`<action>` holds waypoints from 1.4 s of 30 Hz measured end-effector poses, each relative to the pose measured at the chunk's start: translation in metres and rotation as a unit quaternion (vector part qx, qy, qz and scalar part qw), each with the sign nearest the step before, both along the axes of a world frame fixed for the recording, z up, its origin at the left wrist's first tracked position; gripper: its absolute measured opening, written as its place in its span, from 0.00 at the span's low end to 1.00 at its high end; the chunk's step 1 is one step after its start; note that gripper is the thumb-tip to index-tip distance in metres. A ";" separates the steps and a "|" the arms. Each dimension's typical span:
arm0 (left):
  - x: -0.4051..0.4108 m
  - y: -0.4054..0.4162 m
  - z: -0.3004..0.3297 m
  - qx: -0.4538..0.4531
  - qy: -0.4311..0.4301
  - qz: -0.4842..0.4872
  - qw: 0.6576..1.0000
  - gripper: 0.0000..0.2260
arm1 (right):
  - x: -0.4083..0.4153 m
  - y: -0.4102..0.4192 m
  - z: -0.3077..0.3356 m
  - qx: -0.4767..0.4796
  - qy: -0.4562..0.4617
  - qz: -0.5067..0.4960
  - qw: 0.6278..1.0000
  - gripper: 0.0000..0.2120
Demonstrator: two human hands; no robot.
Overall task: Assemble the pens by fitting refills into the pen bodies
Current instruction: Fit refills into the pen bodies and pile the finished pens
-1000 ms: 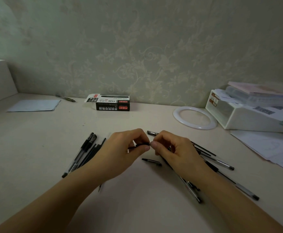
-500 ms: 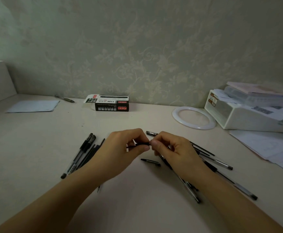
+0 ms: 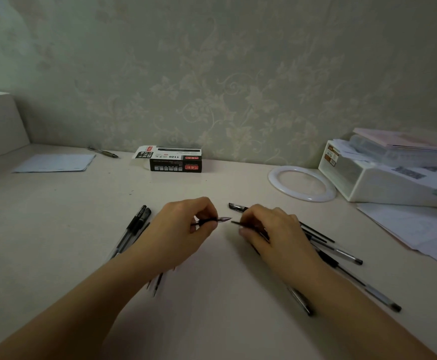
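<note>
My left hand (image 3: 186, 229) pinches a black pen (image 3: 212, 220) near its front. The pen's bare metal tip (image 3: 225, 219) points right, and its blurred back end (image 3: 157, 284) sticks out below my wrist. My right hand (image 3: 266, 229) sits just right of that tip and grips a short thin dark piece (image 3: 238, 224); I cannot tell whether it is a cap or a refill. A small gap separates the tip from the piece. Capped pens (image 3: 134, 229) lie to the left, and loose pens and parts (image 3: 342, 253) lie under and beside my right arm.
On the cream table (image 3: 56, 216), a black pen box (image 3: 175, 161) stands by the wall. A white ring (image 3: 302, 183), a white bin of papers (image 3: 394, 183) and loose sheets (image 3: 420, 229) fill the right. A paper (image 3: 56, 162) and a pen (image 3: 103, 152) lie far left.
My hands have come apart, exposing the pen's metal tip in the left hand. The right hand has moved right and down, and the small cap lying between the hands is out of sight.
</note>
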State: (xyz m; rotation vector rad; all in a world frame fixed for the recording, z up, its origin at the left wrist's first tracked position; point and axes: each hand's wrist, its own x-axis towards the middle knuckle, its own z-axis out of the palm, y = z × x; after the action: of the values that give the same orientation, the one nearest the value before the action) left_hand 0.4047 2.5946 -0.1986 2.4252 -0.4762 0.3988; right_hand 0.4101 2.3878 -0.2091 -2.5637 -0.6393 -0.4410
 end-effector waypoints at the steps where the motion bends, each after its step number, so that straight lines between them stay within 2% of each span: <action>1: 0.000 0.000 0.000 0.002 0.002 -0.002 1.000 0.02 | 0.001 -0.002 0.001 0.035 -0.006 -0.005 0.999 0.02; 4: 0.000 -0.001 0.000 0.010 0.007 -0.008 1.000 0.03 | 0.001 -0.003 0.004 0.097 -0.006 -0.003 0.995 0.03; 12: -0.001 -0.003 0.001 -0.007 0.005 -0.019 1.000 0.03 | -0.001 0.001 0.005 0.116 0.016 0.058 0.991 0.05; 21: -0.002 -0.001 0.003 -0.023 0.003 -0.015 1.000 0.04 | 0.000 -0.002 0.006 0.180 0.020 0.049 0.982 0.05; 25: -0.003 -0.005 0.001 0.010 -0.005 -0.035 0.999 0.05 | -0.002 0.002 0.006 0.138 0.016 0.092 0.986 0.07; 29: -0.002 0.000 0.001 0.048 -0.014 0.018 0.999 0.12 | -0.002 0.001 0.006 0.163 0.018 0.098 0.982 0.08; 33: 0.000 0.001 0.000 0.087 -0.009 -0.013 0.996 0.09 | -0.001 -0.001 0.003 0.182 0.052 0.080 0.979 0.11; 37: -0.001 -0.001 0.000 0.099 -0.011 -0.040 0.994 0.09 | 0.001 -0.007 0.003 0.203 0.093 0.064 0.973 0.05; 42: -0.003 -0.005 0.001 0.109 -0.035 -0.032 0.993 0.10 | -0.001 -0.011 0.004 0.235 0.102 0.078 0.964 0.06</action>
State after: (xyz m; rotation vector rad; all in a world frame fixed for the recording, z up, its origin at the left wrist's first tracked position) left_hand 0.4015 2.5899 -0.1972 2.6030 -0.6580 0.4249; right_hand 0.4094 2.3772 -0.2052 -2.0581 -0.5759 -0.2342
